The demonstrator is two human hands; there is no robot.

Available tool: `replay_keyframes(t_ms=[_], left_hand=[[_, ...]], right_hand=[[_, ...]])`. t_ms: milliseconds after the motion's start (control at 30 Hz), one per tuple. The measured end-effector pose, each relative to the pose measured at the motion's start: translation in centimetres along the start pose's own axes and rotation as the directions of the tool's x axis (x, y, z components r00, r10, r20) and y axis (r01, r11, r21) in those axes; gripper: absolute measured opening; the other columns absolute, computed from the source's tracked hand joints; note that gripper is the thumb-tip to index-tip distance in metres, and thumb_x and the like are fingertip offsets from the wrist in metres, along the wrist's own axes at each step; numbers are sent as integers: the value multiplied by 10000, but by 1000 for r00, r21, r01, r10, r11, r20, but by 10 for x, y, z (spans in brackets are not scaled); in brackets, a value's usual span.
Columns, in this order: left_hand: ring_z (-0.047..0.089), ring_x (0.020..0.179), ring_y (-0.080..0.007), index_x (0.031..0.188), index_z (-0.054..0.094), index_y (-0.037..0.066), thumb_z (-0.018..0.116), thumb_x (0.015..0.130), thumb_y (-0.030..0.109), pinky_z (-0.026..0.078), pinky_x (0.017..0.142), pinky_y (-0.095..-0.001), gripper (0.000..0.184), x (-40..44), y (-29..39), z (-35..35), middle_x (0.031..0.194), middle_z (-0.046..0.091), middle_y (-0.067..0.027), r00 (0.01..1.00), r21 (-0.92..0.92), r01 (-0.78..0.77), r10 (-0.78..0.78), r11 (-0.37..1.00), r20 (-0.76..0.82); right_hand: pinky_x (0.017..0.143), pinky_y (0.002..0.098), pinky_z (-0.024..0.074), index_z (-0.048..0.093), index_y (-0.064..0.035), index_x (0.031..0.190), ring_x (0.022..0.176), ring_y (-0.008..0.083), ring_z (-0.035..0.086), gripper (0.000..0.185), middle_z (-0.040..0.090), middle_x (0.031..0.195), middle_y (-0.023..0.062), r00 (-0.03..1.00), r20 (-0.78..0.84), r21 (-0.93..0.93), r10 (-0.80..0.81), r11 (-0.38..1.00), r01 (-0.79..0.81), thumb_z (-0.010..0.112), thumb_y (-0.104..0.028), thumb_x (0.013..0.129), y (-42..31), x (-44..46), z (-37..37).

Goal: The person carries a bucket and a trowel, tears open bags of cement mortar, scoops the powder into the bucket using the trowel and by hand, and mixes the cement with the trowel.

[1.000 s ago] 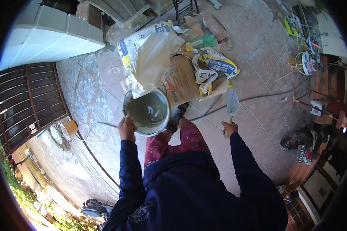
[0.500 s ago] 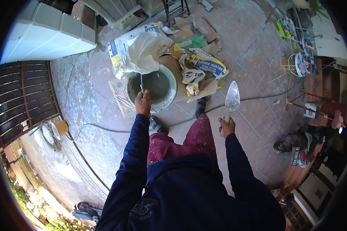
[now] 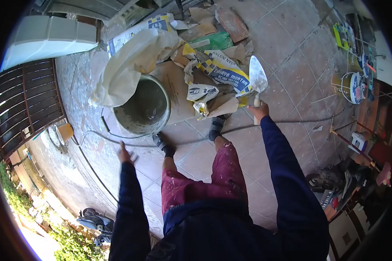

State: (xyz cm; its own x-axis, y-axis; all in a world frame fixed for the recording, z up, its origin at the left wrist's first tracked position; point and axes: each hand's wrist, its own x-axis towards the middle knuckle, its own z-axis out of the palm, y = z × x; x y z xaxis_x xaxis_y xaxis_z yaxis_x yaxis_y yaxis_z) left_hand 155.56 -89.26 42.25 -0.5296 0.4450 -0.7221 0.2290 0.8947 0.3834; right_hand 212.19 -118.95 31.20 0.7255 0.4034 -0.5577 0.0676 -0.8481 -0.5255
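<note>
My left hand (image 3: pixel 125 154) is empty, its fingers apart and slightly blurred, just below the bucket (image 3: pixel 168 106). That bucket stands tilted in view, with wet grey mix (image 3: pixel 146 104) inside. A thin handle with a dark grip (image 3: pixel 105 124) hangs down at its lower left side. In my right hand (image 3: pixel 260 111) is a pointing trowel (image 3: pixel 258 75), held by its light handle with the blade pointing away from me. Past the blade, to its left, lies a torn mortar bag (image 3: pixel 226 71).
A pale sheet (image 3: pixel 130 65) drapes against the bucket's rim. Torn paper, a green packet (image 3: pixel 213 41) and a brick-coloured slab (image 3: pixel 231 25) litter the tiles. A hose (image 3: pixel 248 127) crosses the floor by my feet. At right stand a white bucket (image 3: pixel 348 87) and dark shoes (image 3: pixel 357 165).
My left hand has let go of the bucket's handle and moved down and left, opening. The bucket appears shifted left and down. My right hand with the trowel has moved up a little.
</note>
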Motion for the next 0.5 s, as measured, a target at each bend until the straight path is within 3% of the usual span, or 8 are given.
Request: replay_keyframes(t_ms=[33, 133, 200, 233, 300, 367, 433, 500], left_hand=[[507, 1084, -366, 1132, 449, 107, 576, 811, 629, 463, 766, -597, 626, -5, -45, 3, 998, 494, -117, 977, 3, 173, -172, 985, 123], [617, 944, -259, 1240, 508, 93, 591, 891, 459, 541, 671, -402, 512, -106, -100, 83, 1068, 586, -117, 781, 269, 146, -278, 952, 559], [620, 932, -246, 1308, 473, 109, 600, 905, 330, 549, 682, -442, 476, -142, -90, 164, 1116, 567, -143, 773, 338, -69, -164, 938, 613], [588, 1009, -267, 1319, 473, 147, 578, 903, 255, 551, 711, -435, 443, -130, -83, 200, 1200, 501, -176, 710, 360, -373, 13, 855, 704], [524, 1163, -310, 1343, 471, 225, 534, 898, 106, 553, 771, -421, 465, -105, -68, 271, 1369, 368, -241, 489, 340, -850, 366, 402, 792], [494, 1185, -320, 1366, 441, 125, 605, 872, 365, 532, 785, -398, 574, -93, -26, 340, 1363, 398, -236, 675, 197, -537, 278, 820, 684], [530, 1118, -298, 1306, 474, 37, 647, 814, 466, 524, 738, -371, 675, -82, -6, 385, 1273, 480, -205, 759, 99, -260, 140, 961, 636], [587, 1013, -267, 1199, 545, -31, 670, 765, 494, 519, 669, -344, 693, -67, -10, 409, 1138, 575, -169, 826, 166, -276, 145, 947, 544]], right_hand=[[772, 377, 497, 604, 34, 1045, 834, 281, 643, 554, 677, 945, 173, 999, 11, 9, 42, 999, -42, 839, -253, 633, -2, 20, -2], [790, 380, 493, 613, 13, 1049, 866, 303, 641, 540, 673, 954, 178, 996, -75, -13, -57, 998, 56, 836, -269, 646, -3, 75, 7], [800, 387, 498, 626, 5, 1049, 841, 313, 646, 549, 674, 916, 177, 993, -99, -24, -68, 998, 65, 841, -288, 638, -2, 106, 18], [807, 382, 497, 618, 8, 1068, 847, 316, 644, 562, 672, 928, 175, 991, -90, 3, -97, 995, 97, 841, -282, 641, 8, 126, 31], [820, 371, 496, 602, 13, 1107, 858, 323, 641, 589, 669, 954, 173, 984, -79, 65, -158, 985, 163, 841, -269, 648, 42, 167, 59], [826, 378, 495, 581, 12, 1145, 901, 328, 642, 598, 663, 986, 183, 973, -130, -4, -189, 982, 190, 832, -226, 657, 56, 178, 83], [817, 385, 497, 580, 6, 1138, 911, 330, 647, 573, 663, 985, 187, 980, -178, -52, -95, 995, 87, 823, -214, 668, 52, 174, 88], [795, 398, 501, 599, 3, 1067, 917, 343, 650, 482, 665, 993, 191, 990, -138, -111, -33, 994, 18, 803, -212, 688, 69, 184, 91]])
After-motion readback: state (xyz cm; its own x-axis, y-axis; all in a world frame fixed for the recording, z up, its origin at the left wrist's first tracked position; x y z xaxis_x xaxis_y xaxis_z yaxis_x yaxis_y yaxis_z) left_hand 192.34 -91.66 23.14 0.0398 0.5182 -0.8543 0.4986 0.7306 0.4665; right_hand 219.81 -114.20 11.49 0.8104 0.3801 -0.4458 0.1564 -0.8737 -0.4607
